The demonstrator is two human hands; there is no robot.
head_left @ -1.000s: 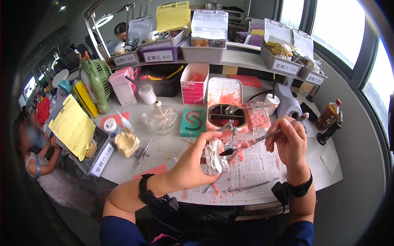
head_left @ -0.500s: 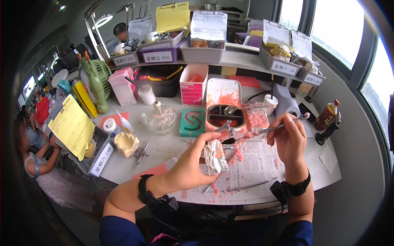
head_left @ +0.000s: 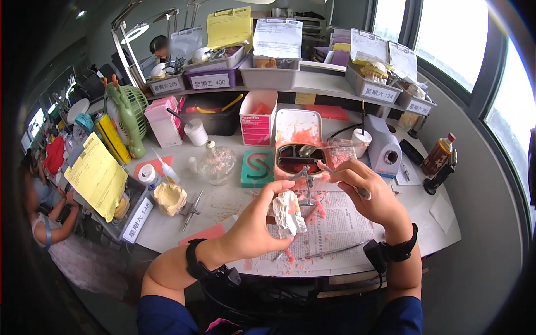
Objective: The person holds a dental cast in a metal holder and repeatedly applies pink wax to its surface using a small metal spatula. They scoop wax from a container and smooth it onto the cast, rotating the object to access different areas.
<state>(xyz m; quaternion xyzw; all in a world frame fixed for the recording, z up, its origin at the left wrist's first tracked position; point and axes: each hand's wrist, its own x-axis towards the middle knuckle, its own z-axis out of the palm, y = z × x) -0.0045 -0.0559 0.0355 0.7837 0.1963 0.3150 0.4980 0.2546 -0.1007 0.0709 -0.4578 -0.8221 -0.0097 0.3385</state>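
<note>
Plaster cast [head_left: 288, 214], white w/ bumpy tooth shapes, is in the L hand [head_left: 254, 223]: thumb at its lower end, index up by its top, so that grip is spread approx. the cast's height & closed on it. Long axis runs near upright in view, top leaning a bit L; bumpy edge at lower R, i.e. on the other hand's side.

R hand [head_left: 382, 201] has its fingers pinched together on a thin hand tool [head_left: 364, 194]; one end pokes out past the fingertips, the other shows nr the palm.

Key relation: cast lies L of the R fingertips & closer to the body, clear gap b/w them. L hand is nearer, having hold of it. Tool's far end points up-L, past the cast, toward the front R of the wax tin [head_left: 277, 163]; can't tell if it touches the rim.

Farther out: metal frame [head_left: 309, 195] just R of cast's top, by L index; prob. joined to cast, can't confirm. Newspaper [head_left: 349, 215] below, w/ pink wax scraps [head_left: 320, 210] & a slim instrument [head_left: 335, 250]. Green block [head_left: 247, 173] sits just L of the tin; glass bottle [head_left: 215, 162] next along; cream cast [head_left: 169, 198] well apart, far L.
</note>
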